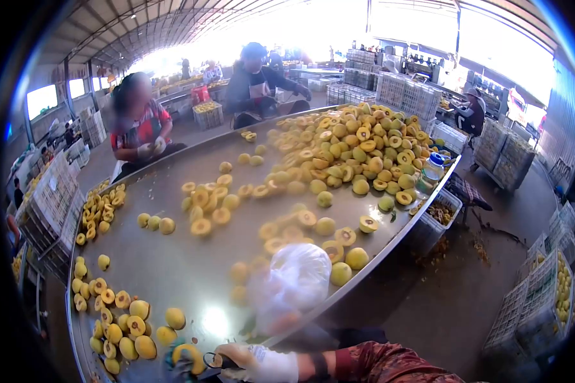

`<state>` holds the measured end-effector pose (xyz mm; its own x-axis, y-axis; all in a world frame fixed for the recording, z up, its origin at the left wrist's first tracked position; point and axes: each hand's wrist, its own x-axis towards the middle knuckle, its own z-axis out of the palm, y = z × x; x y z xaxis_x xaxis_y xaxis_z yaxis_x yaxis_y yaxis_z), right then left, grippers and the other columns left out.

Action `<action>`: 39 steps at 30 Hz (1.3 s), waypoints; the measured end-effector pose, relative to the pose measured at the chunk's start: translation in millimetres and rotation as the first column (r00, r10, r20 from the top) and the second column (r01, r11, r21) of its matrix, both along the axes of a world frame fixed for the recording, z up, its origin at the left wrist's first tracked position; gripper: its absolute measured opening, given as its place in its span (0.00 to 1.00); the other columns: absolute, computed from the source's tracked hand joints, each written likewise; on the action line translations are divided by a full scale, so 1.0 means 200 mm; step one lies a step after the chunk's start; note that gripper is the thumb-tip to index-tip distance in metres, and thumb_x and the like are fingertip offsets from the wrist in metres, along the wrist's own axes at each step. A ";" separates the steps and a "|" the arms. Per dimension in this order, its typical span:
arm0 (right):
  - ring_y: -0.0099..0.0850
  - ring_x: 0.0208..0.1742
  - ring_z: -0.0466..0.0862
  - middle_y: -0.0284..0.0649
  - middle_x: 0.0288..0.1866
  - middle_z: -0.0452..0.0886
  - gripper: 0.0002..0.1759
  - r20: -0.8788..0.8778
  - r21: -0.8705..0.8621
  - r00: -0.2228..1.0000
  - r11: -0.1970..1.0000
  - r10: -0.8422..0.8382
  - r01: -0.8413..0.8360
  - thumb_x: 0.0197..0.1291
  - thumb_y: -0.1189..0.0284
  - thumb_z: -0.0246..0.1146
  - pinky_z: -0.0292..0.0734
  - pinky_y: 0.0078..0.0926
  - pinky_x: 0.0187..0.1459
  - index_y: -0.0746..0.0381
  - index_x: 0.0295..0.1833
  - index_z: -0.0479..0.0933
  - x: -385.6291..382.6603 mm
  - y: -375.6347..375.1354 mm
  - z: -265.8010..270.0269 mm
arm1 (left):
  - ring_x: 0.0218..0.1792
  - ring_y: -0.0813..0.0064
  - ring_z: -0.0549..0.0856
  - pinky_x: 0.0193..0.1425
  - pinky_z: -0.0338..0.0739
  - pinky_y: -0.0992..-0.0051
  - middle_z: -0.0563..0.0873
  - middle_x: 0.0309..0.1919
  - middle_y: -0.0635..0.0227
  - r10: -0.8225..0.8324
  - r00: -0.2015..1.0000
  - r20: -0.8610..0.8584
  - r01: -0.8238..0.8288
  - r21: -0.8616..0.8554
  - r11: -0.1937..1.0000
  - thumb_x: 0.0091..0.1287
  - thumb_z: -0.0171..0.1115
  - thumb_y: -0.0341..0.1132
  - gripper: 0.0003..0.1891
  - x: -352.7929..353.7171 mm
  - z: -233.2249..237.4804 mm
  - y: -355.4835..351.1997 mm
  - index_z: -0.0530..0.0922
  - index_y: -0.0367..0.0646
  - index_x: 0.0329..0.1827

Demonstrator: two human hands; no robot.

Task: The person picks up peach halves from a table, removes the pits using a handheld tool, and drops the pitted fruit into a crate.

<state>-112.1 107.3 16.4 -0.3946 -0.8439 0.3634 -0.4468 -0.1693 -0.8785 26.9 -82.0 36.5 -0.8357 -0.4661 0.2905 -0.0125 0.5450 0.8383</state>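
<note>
At the bottom edge, my left hand (172, 364), in a dark bluish glove, is closed around a yellow peach half (197, 359). My right hand (252, 364) wears a white glove and reaches in from the right. It grips a small pitting tool (213, 360) whose dark metal loop touches or nearly touches the fruit; the handle is mostly hidden. Whole and halved peaches (128, 325) lie on the metal table to the left of my hands. Just beyond my right forearm sits a clear plastic bag (300, 271), partly blurred.
A large heap of peaches (364, 143) covers the far right of the metal table (166, 268). A blue-lidded jar (433, 167) stands on its right edge. A crate of scraps (439, 214) is below. Two people (144, 124) work across the table. Stacked crates (533, 300) stand at right.
</note>
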 end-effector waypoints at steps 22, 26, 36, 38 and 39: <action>0.52 0.48 0.78 0.53 0.47 0.74 0.22 -0.157 -0.107 0.980 0.989 -0.120 0.103 0.57 0.74 0.64 0.77 0.41 0.48 0.65 0.55 0.65 -0.08 0.04 -0.01 | 0.60 0.66 0.76 0.66 0.70 0.70 0.76 0.58 0.59 -0.156 0.986 -0.066 0.169 0.303 0.938 0.68 0.57 0.29 0.22 -0.22 -0.15 0.42 0.69 0.37 0.65; 0.51 0.47 0.78 0.52 0.45 0.74 0.21 -0.143 -0.061 0.985 0.995 -0.092 0.084 0.55 0.75 0.65 0.76 0.40 0.48 0.65 0.53 0.65 -0.09 0.04 0.01 | 0.62 0.65 0.74 0.68 0.69 0.69 0.75 0.61 0.59 -0.193 0.980 -0.044 0.192 -0.031 0.981 0.68 0.57 0.28 0.24 -0.19 -0.35 0.33 0.66 0.37 0.68; 0.40 0.45 0.80 0.46 0.41 0.78 0.17 -0.066 -0.014 0.997 0.999 -0.041 0.040 0.60 0.77 0.60 0.76 0.34 0.46 0.62 0.54 0.68 -0.09 0.08 0.08 | 0.57 0.70 0.77 0.64 0.72 0.72 0.76 0.57 0.61 -0.001 0.992 -0.129 0.102 0.783 0.614 0.74 0.52 0.33 0.18 -0.23 -0.06 0.50 0.69 0.38 0.64; 0.35 0.41 0.81 0.44 0.40 0.79 0.16 0.017 -0.037 1.000 0.999 -0.018 0.018 0.64 0.77 0.57 0.77 0.31 0.42 0.62 0.57 0.68 -0.09 0.10 0.10 | 0.54 0.71 0.79 0.60 0.74 0.73 0.78 0.54 0.62 -0.031 0.987 -0.158 0.127 0.650 0.750 0.75 0.54 0.36 0.16 -0.23 -0.04 0.51 0.71 0.39 0.61; 0.34 0.40 0.82 0.43 0.39 0.79 0.16 0.065 0.007 0.998 1.000 0.014 -0.015 0.65 0.77 0.56 0.77 0.30 0.40 0.62 0.58 0.68 -0.10 0.11 0.13 | 0.52 0.72 0.79 0.58 0.74 0.73 0.79 0.52 0.63 -0.046 0.984 -0.169 0.136 0.572 0.809 0.75 0.54 0.38 0.16 -0.24 -0.03 0.51 0.72 0.39 0.60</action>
<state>-132.6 129.0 43.2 -0.4052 -0.8522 0.3309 -0.3860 -0.1687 -0.9069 -20.3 20.8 29.6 -0.8540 -0.5089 0.1079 0.1547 -0.0504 0.9867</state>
